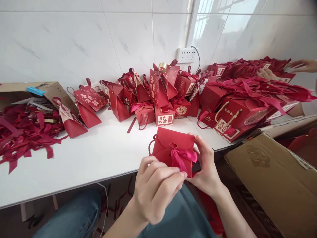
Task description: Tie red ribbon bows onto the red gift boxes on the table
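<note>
I hold a small red gift box (170, 145) over the front edge of the white table (94, 158). A pink-red ribbon bow (182, 158) is tied at its front, and a cord handle loops off its left side. My left hand (155, 190) is closed, its fingertips pinching the lower end of the ribbon. My right hand (206, 165) grips the box's right side, with the fingers curled round its edge.
Many finished red gift boxes (160, 92) crowd the back of the table. Loose red ribbons (22, 132) lie at the left beside a cardboard box (49, 91). An open carton (274, 178) stands at the right. Another person's hands (300, 66) reach over boxes at the far right.
</note>
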A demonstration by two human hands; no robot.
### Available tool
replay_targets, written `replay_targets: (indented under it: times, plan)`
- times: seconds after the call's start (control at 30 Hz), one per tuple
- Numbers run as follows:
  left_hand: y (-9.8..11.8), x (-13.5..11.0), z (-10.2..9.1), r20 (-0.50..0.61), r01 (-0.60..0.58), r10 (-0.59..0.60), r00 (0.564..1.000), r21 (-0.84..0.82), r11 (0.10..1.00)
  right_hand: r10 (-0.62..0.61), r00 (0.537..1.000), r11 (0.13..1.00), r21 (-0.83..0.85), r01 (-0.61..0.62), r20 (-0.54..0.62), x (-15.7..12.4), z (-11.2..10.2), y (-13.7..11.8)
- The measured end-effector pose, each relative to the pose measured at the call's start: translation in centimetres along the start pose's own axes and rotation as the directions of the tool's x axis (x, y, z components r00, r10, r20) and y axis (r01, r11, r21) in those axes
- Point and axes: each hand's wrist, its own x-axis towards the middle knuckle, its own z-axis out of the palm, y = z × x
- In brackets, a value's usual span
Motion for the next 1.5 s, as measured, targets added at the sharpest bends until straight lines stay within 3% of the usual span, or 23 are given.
replay_targets:
  times: [0.5,0.9,1.13,1.27,1.33,1.4,1.5]
  plan:
    - [1.0,0.8,-0.9,-0.026,0.016,-0.018,0.999,-0.056,0.998,0.013,1.0,0.999,0.05,-0.012,-0.022,-0.4,-0.3,-0.4]
    - [1.3,1.1,-0.5,-0.083,0.053,-0.06,0.995,-0.09,0.995,-0.027,0.999,0.994,0.105,0.03,-0.028,-0.4,-0.4,-0.2]
    - [1.2,0.9,-0.8,-0.038,0.023,-0.027,0.999,-0.093,0.995,-0.035,0.999,0.996,0.083,0.038,-0.03,-0.4,-0.5,-0.2]
    - [0.0,1.0,-1.3,-0.065,0.121,-0.121,0.991,-0.001,0.993,-0.022,1.0,0.998,0.053,0.023,-0.017,-0.4,-0.9,-0.2]
    - [-1.4,0.9,-1.2,-0.079,0.246,-0.238,0.968,0.113,0.963,-0.021,1.0,1.0,0.008,0.021,0.01,-0.4,-1.4,0.0]
    - [-3.4,0.6,-0.8,0.024,0.402,-0.415,0.909,0.201,0.893,-0.022,0.999,0.997,-0.074,0.025,0.043,-0.4,-2.3,0.3]
    - [-6.3,-0.2,1.1,0.347,0.568,-0.634,0.691,0.283,0.773,-0.022,0.999,0.98,-0.195,0.027,0.029,-0.3,-4.2,0.8]
